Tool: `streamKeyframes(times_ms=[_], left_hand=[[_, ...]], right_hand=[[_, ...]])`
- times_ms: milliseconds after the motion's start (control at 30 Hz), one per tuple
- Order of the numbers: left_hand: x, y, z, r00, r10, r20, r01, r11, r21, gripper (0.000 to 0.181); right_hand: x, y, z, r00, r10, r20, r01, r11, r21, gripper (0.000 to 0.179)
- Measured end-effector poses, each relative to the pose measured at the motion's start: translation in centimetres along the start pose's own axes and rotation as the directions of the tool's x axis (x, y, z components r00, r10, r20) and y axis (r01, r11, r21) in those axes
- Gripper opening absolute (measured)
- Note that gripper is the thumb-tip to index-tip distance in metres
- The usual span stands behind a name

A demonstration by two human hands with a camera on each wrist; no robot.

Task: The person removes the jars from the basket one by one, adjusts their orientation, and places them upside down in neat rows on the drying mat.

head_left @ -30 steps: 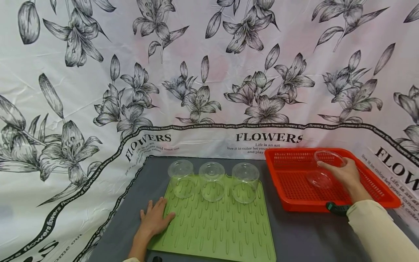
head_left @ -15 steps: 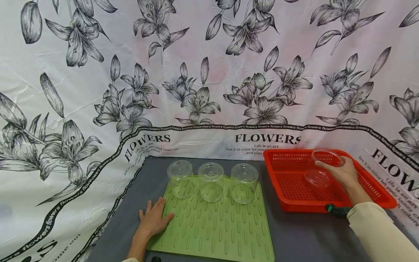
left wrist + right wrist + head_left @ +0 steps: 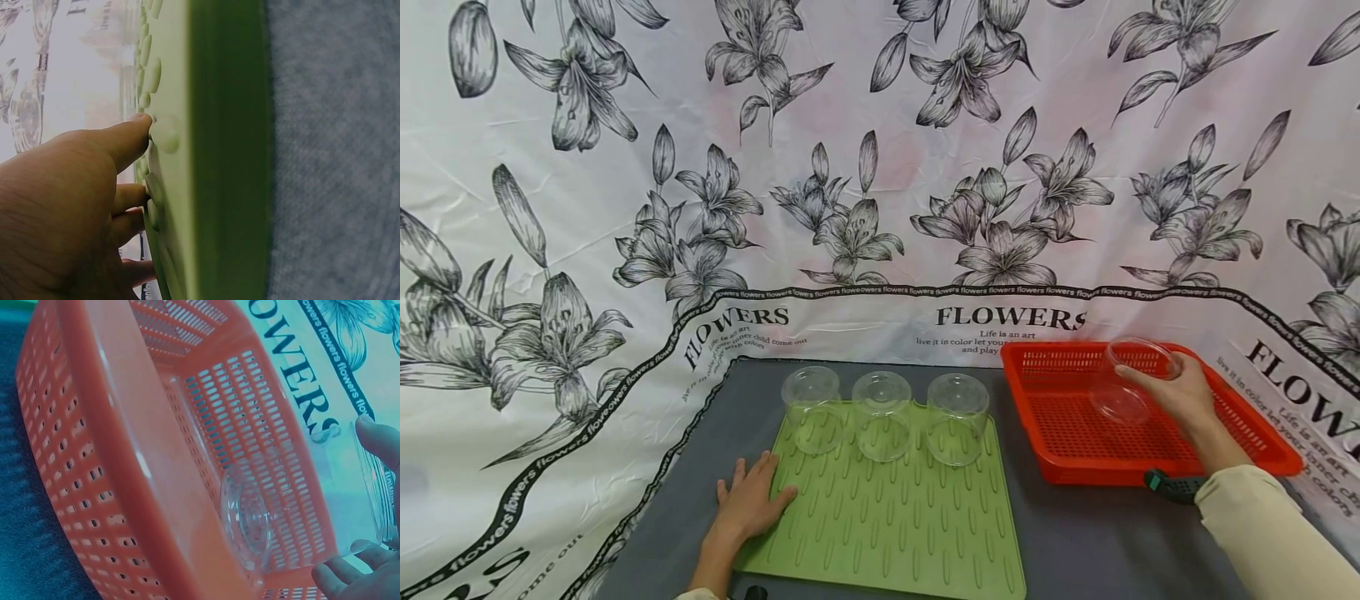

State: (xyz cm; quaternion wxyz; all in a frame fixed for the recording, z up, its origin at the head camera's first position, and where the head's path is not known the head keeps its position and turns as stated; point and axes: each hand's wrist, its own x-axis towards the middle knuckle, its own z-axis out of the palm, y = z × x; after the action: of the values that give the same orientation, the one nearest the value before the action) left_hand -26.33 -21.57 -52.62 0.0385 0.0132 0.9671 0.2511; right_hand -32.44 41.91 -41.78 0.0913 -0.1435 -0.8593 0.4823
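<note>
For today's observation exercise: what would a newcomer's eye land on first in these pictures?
Probably the bright red slotted plastic basket at the right of the grey table, where the right hand grips a clear plastic cup over it. Next, the ridged green drying mat at centre, with three clear cups upside down along its far edge and the left hand resting flat on its near-left edge.

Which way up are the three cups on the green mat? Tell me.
Upside down. The three cups stand with their closed bases on top and rims on the green mat.
</note>
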Motion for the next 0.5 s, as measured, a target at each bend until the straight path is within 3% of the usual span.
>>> streamKeyframes(times_ms=[200, 500], left_hand=[[0.1, 0.1, -0.1, 1.0, 0.004, -0.008, -0.004, 1.0, 0.009, 0.073], [0.1, 0.1, -0.1, 1.0, -0.004, -0.001, 0.004, 1.0, -0.002, 0.075]], right_hand=[[-0.3, -0.4, 0.2, 0.999, -0.034, -0.009, 0.034, 0.999, 0.014, 0.115], [-0.7, -1.3, 0.1, 1.0, -0.015, 0.001, 0.015, 1.0, 0.0, 0.121]])
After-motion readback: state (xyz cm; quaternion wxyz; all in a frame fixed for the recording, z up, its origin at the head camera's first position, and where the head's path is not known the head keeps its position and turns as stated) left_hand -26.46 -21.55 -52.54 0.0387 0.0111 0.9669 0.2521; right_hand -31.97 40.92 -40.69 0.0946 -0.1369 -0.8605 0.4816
